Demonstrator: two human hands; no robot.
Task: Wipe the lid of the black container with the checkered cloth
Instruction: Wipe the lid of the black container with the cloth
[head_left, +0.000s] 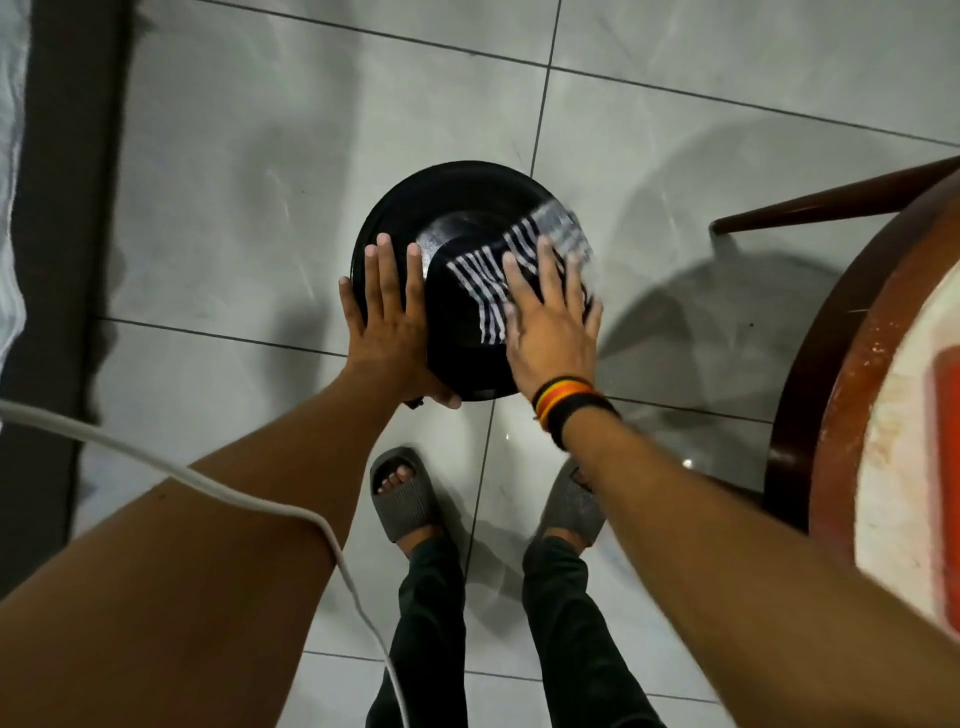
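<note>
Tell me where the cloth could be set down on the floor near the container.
Bare tiles lie beyond the black lid, toward the top of the view, and to its left up to the dark strip. The right is crowded by the wooden table; near the feet, slippers and white cable.

Seen from above, a round black container (467, 291) stands on a grey tiled floor (260, 156). Its lid (457, 332) is steadied by the left hand (387, 312), laid flat with fingers spread. A black-and-white checkered cloth (514, 265), blurred at its far end, is pressed onto the lid under the right hand (550, 327). A striped wristband (569, 410) is worn on the right wrist. Grey slippers (405, 493) are visible below, and a round wooden table (852, 374) at right.
</note>
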